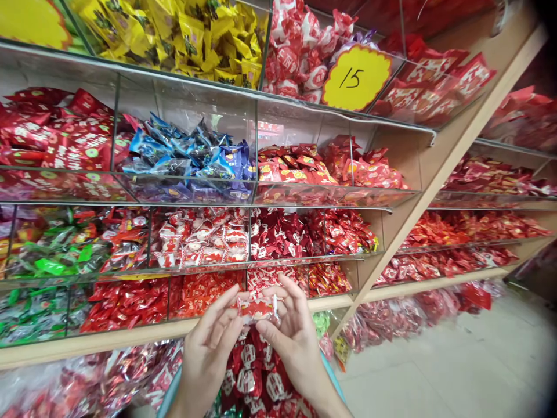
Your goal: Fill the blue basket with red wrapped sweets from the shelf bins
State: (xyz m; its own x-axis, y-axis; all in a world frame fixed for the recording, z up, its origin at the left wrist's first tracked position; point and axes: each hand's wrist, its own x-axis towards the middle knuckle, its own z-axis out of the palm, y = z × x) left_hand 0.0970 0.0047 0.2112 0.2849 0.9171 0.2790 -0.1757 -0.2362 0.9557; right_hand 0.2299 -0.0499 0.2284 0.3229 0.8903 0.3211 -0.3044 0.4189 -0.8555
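Observation:
My left hand [211, 342] and my right hand [293, 331] are raised together low in the middle of the head view. Both pinch a small red-and-white wrapped candy [257, 309] between their fingertips, the left hand at its left end and the right hand at its right end. Below the hands lies a pile of red-and-white wrapped sweets [256, 377] in what looks like a teal-rimmed container. Directly behind the hands are clear bins of red candy [209, 293].
Tiered shelving with clear acrylic bins [191, 191] fills the view: yellow packets [191, 35] on top, blue ones [191, 154], green ones [52, 249], mostly red elsewhere. A yellow price tag reading 15 [355, 77] hangs at upper right. A wooden upright [439, 168] slants right; tiled floor [470, 360] lies lower right.

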